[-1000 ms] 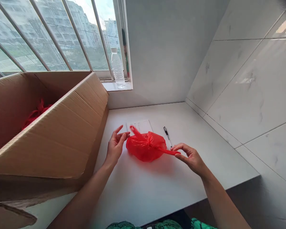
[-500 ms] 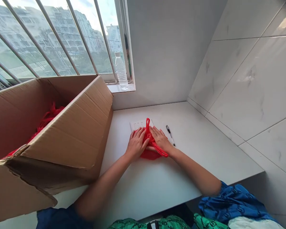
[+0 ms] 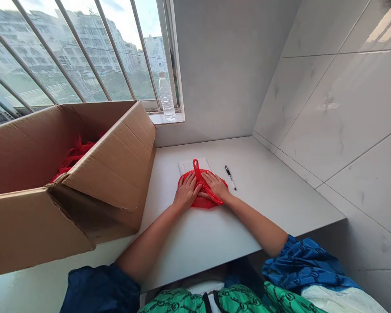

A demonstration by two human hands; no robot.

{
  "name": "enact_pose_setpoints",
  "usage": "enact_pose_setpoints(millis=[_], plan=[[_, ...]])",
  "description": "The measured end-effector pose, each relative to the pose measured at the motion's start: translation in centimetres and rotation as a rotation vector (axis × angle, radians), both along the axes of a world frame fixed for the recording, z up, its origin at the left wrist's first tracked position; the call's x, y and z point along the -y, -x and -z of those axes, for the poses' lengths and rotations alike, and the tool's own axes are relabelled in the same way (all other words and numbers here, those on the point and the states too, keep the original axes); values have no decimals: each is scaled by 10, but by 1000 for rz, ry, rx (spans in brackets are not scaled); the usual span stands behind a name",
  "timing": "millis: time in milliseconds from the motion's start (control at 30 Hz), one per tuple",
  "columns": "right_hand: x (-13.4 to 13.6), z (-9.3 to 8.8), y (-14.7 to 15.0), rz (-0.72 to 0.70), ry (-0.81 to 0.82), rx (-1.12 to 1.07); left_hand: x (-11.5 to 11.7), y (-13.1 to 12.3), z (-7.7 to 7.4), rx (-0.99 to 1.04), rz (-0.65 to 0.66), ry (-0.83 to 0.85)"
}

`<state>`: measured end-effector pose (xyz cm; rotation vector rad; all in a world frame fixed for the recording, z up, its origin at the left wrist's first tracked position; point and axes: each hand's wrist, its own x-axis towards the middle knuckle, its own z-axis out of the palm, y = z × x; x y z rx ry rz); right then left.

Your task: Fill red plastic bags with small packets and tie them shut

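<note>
Green patterned clothing (image 3: 228,302) at bottom of view, just below near edge of white worktop (image 3: 198,243). Blue sleeves pushed up both forearms: L sleeve (image 3: 99,291) dark navy, R sleeve (image 3: 303,261) brighter w/ printed pattern. Mid-worktop, L hand (image 3: 187,192) and R hand (image 3: 216,185) both open, palms down, fingers together, pressed flat side by side on red plastic bag (image 3: 202,202), no grip seen. Bag squashed flat, centred btwn hands, twisted red handle loop (image 3: 209,189) running from far end of bag down across it, along R hand's fingers. Far end of bag overlapping sheet of paper (image 3: 193,165) w/ faint print, nr far edge of worktop. Black-and-silver pen (image 3: 230,177) lying just R of paper, apart from bag. Open cardboard box (image 3: 117,165) along L edge of worktop, red bags (image 3: 74,154) heaped inside. Marbled tile wall (image 3: 342,130) along R edge. Beyond far edge, clear plastic water bottle (image 3: 165,98) upright on window sill (image 3: 166,118), barred window (image 3: 81,56) behind, apartment blocks outside.
</note>
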<state>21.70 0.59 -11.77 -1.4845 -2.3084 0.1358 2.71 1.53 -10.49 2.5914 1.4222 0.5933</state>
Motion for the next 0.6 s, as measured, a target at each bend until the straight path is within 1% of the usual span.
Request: enact_pose_setpoints(millis=[167, 300, 400, 500, 533, 600], plan=[[-1, 4, 1, 25, 5, -9, -1, -2, 2, 55, 8, 59], [5, -4, -2, 2, 29, -51, 5, -5, -4, 111, 13, 58], [16, -18, -8, -67, 14, -199, 18, -2, -16, 231, -14, 7], [35, -40, -17, -162, -1, -368, 43, 3, -33, 381, -53, -25], [43, -49, -19, -197, 4, -403, 53, 3, -40, 423, -45, -7], [61, -69, -23, -296, 23, -464, 78, -1, -58, 483, 6, 81]])
